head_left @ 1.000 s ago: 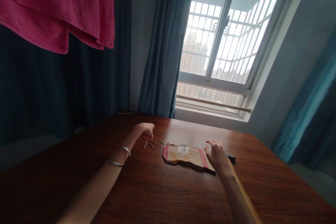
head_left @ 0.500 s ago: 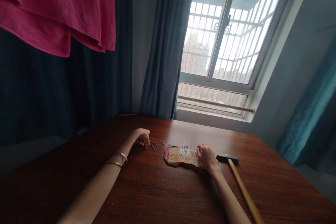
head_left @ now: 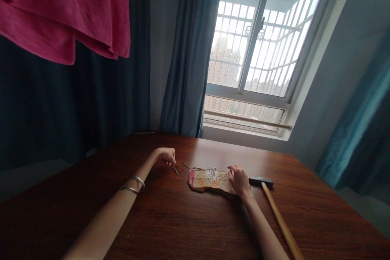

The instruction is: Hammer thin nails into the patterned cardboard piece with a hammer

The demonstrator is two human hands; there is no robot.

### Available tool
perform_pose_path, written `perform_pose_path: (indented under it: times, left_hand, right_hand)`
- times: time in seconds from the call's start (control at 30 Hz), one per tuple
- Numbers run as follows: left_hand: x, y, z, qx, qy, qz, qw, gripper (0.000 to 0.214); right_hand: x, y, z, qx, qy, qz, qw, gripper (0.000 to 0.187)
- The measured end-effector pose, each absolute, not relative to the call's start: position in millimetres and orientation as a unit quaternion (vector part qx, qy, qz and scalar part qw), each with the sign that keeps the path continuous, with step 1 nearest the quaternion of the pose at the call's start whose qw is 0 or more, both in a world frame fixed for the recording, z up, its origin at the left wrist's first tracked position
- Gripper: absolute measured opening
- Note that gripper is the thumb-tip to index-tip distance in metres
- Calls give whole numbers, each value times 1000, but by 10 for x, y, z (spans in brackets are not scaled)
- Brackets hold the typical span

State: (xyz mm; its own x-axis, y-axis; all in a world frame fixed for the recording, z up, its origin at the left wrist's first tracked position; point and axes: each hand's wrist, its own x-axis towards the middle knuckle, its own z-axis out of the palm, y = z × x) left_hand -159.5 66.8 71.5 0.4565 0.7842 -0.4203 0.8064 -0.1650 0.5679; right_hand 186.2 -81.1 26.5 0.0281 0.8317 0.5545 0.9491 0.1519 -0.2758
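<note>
From the head camera, I look down over a brown wooden table [head_left: 170, 219] with both of the person's hands above it. I see the left hand [head_left: 167, 156] with its fingers drawn together, right beside a few loose nails [head_left: 176, 170]; I cannot tell from here whether a nail is pinched between them. Two silver bracelets [head_left: 134, 185] circle that wrist. The right hand [head_left: 239, 180] lies over the right end of a patterned board [head_left: 202, 182], its fingers bent; I cannot make out whether they grip the edge. The board lies flat on the table between the hands, with several nails standing in a pale patch near its far edge. Just right of the right hand I have a hammer [head_left: 280, 220], its black head beyond its wooden handle. Behind the table I see a window [head_left: 248, 97].
</note>
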Motion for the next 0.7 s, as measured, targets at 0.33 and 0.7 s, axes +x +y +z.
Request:
perform_pose_path:
  times: [0.33,0.7]
  left_hand:
    - [-930,354,924,758,363,98,533,19]
    - [-390,-107,857,677,323,104,653,19]
  right_hand:
    - [1487,-1015,562,-532,-744,-149,376,27]
    - [1315,-1074,522,-480,-800,-174,316,23]
